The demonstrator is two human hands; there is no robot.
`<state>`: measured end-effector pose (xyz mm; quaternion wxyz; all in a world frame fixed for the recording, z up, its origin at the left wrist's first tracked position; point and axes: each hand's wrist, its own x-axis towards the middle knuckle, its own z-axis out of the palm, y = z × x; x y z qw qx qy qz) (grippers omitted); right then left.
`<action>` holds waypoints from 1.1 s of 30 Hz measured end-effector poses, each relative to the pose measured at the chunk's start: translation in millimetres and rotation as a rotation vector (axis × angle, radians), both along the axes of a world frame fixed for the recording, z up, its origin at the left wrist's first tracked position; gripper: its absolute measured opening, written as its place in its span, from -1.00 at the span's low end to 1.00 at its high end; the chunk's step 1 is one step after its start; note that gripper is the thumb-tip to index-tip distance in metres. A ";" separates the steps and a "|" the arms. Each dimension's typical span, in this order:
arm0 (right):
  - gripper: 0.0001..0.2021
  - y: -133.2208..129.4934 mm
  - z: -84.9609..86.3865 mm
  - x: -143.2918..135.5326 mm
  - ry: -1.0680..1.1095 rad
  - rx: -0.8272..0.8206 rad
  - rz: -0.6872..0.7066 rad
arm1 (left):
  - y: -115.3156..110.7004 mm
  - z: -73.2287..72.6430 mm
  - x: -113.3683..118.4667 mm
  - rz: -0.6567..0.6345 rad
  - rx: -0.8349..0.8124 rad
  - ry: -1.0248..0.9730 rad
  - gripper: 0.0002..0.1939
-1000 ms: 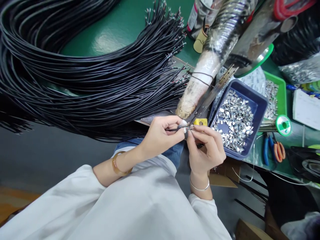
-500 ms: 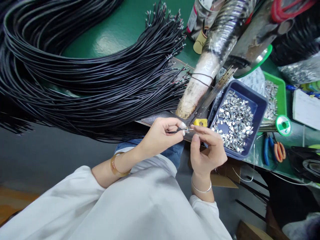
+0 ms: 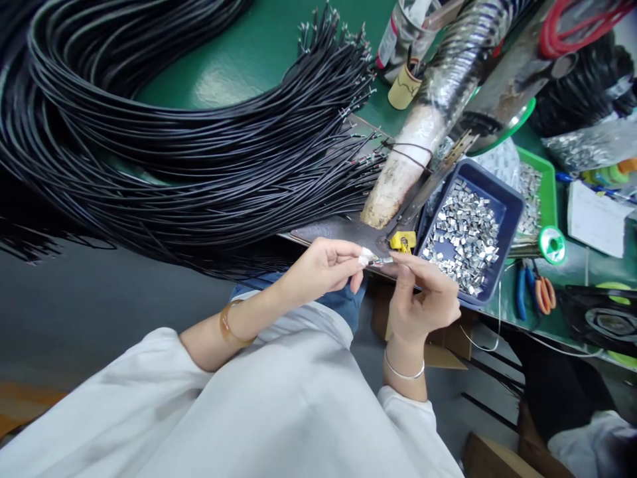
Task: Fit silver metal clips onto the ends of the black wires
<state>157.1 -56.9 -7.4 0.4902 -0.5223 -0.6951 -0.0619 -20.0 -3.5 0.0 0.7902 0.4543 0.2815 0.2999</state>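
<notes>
My left hand [image 3: 332, 264] pinches the end of a black cable, where thin wires and a small metal piece [image 3: 382, 261] show beyond white-wrapped fingertips. From the other side, the thumb and forefinger of my right hand [image 3: 423, 292] close on the small metal piece. Both hands are in front of the table edge. A large bundle of black cables [image 3: 199, 192] with stripped ends lies behind my left hand. Beside my right hand, a dark blue tray [image 3: 512, 199] holds many small silver metal pieces. A yellow part [image 3: 402, 240] sits just behind the fingertips.
A foil-wrapped duct [image 3: 398, 176] slants down over the green table [image 3: 239, 73]. At the right are a green tray [image 3: 551, 192], a solder spool [image 3: 552, 245], pliers [image 3: 545, 295] and paper [image 3: 594, 218]. A cup [image 3: 403, 86] stands at the back. A cardboard box lies below.
My right fingers have closed on the small metal piece at the cable end. The view has shifted slightly, and more of the yellow part shows.
</notes>
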 end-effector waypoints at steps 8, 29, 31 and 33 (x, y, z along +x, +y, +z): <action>-0.94 -4.7 14.1 -12.0 -0.301 -0.134 -0.047 | -4.5 -0.5 -1.1 0.076 0.144 0.054 -0.75; -0.86 3.1 -2.4 -14.3 0.234 -0.133 -0.038 | 2.8 1.6 16.5 0.332 0.328 0.222 -0.87; -0.85 5.3 -3.8 -15.3 0.216 -0.103 -0.027 | 5.1 1.9 18.1 0.330 0.318 0.227 -0.88; -0.85 7.0 -5.0 -15.4 0.203 -0.079 -0.023 | 6.8 1.0 19.6 0.344 0.320 0.244 -0.89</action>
